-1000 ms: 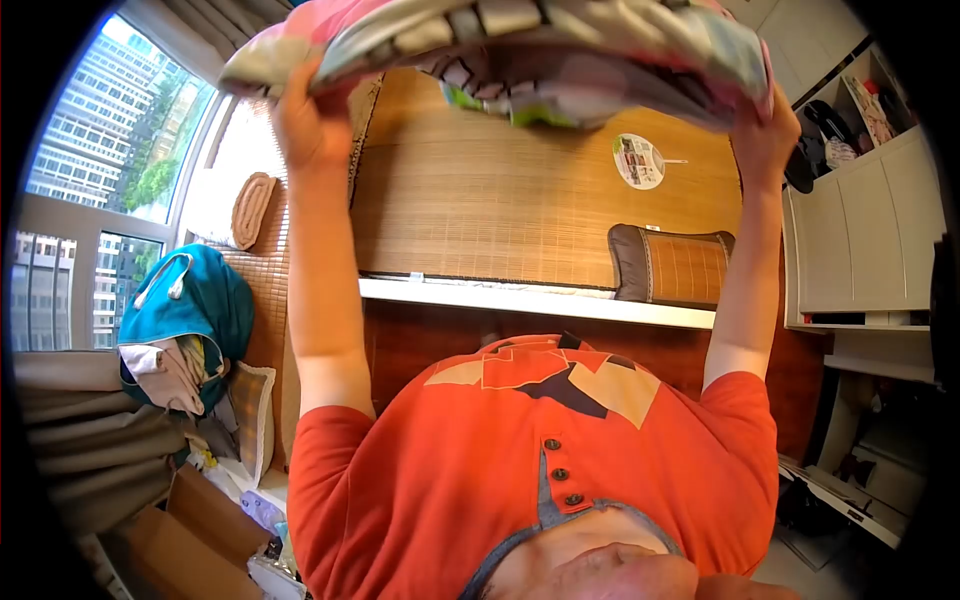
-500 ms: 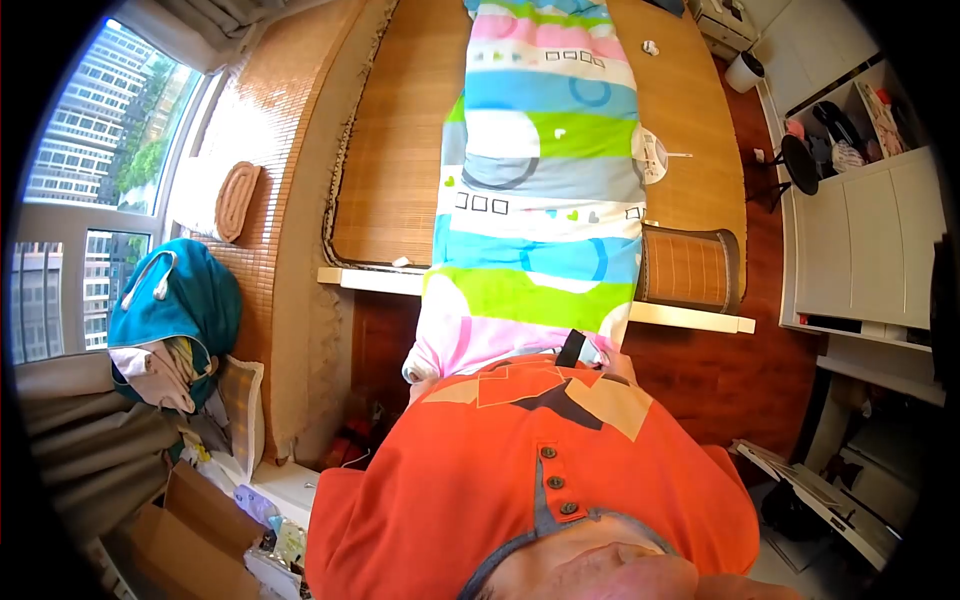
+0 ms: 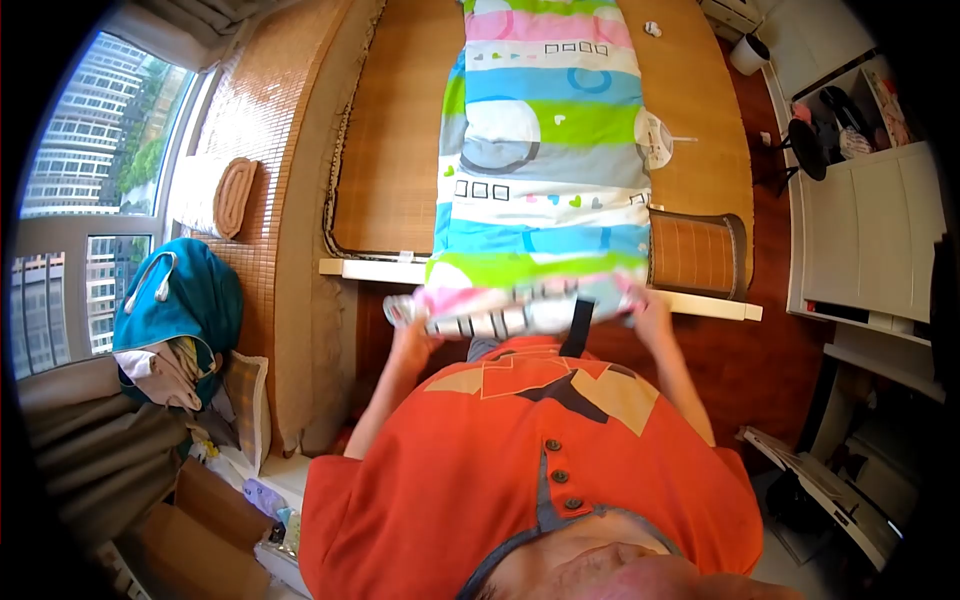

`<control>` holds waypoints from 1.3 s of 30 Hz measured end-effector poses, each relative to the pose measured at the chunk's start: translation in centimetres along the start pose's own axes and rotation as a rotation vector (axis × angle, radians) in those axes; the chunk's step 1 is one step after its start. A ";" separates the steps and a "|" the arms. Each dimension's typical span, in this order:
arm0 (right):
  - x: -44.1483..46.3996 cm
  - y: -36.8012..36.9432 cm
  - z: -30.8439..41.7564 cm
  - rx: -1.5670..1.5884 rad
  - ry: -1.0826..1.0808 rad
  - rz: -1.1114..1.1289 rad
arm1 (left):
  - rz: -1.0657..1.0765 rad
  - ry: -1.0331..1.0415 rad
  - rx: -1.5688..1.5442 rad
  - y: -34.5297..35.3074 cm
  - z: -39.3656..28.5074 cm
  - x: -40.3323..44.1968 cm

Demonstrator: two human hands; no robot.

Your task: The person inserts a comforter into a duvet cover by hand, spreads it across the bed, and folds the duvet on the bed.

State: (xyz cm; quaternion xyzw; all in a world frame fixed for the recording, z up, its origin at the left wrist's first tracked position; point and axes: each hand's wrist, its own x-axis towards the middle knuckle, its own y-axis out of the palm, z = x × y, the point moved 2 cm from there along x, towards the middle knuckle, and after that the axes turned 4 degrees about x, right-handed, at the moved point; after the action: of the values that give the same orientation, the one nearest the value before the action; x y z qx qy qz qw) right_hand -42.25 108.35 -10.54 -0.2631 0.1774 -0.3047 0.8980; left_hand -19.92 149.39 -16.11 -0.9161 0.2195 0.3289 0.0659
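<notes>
A long striped quilt [image 3: 545,150] in white, green, blue, grey and pink stretches along the bed before me. Its near end is lifted and turned over, showing a white underside with black squares. My left hand [image 3: 411,338] is closed on the left corner of this raised end. At the opposite corner, my right hand [image 3: 648,308] grips the edge, its fingertips partly hidden by blurred cloth. Both hands are just in front of the bed's near edge, close to my orange shirt [image 3: 470,450]. A black strap [image 3: 577,328] hangs in front of the quilt end.
Under the quilt is a bamboo-matted bed [image 3: 385,170] with a pale edge rail [image 3: 715,304]. To its right lie a mat-covered pillow [image 3: 695,255] and a hand fan [image 3: 657,142]. A teal bag [image 3: 205,290] and rolled towel [image 3: 235,197] rest on the window ledge; a cardboard box [image 3: 205,535] sits below.
Both hands have moved forward, away from my body and up toward the bed. The quilt's near end has come with them and folded over, showing its underside.
</notes>
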 end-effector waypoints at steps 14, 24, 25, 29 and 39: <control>-7.5 -1.5 0.4 0.149 0.439 0.632 | 0.069 -0.760 -0.287 -5.2 4.2 -8.4; 0.6 -4.8 2.6 0.291 0.577 0.742 | -0.039 -0.447 -0.491 0.1 -3.7 -0.1; 3.1 -4.8 1.7 0.291 0.580 0.738 | -0.023 -0.404 -0.495 0.8 -4.6 2.1; 14.6 -3.9 -5.1 0.518 0.461 0.306 | 0.093 -0.026 -0.084 5.9 -8.7 14.4; 6.6 4.2 -10.7 -0.496 0.008 -0.126 | 0.140 0.620 1.483 9.1 -3.8 14.0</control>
State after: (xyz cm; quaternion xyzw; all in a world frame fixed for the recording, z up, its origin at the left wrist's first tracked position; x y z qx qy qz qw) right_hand -40.50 103.01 -22.59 -0.4846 0.2337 -0.3082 0.7846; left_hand -12.21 135.22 -21.77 -0.6675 0.4459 -0.1683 0.5721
